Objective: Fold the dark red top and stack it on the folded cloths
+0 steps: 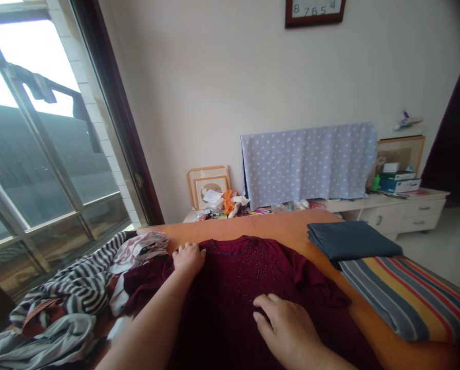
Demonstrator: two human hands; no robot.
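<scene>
On the orange-brown table [295, 228]: the maroon shirt [230, 293] lies spread, front up, neckline to the far side, dark beading over its chest; the lower part runs out of view.
Left hand [189, 260]: on the shirt's upper left shoulder, fingers bent over the cloth, thumb beside them; whether it pinches fabric I cannot tell.
Right hand [286, 324]: above the shirt's chest, fingers loosely curved and thumb apart, with nothing in its grasp; whether it touches the cloth is unclear.
Sleeves: the one right of the beading lies outspread but creased; left of the shirt, dark maroon cloth [149, 282] bunches up, perhaps its other sleeve, perhaps another garment.
Step in hand: apparently spreading and smoothing the shirt.
Next move: likely calls for drawing the creases outward with a flat palm, or a proper pinch at an edge, since thin cloth would slip under a loose hand.
Heap: left of the shirt, a black-and-white striped garment [83, 282], a pale patterned cloth [143, 246] and a grey garment [55, 341], all rumpled.
Stack: right of the shirt, a folded dark cloth [349, 239] and a folded multicoloured striped cloth [410, 295].
Polka-dot cover [309, 164]: well beyond the shirt, draped before the wall.
</scene>
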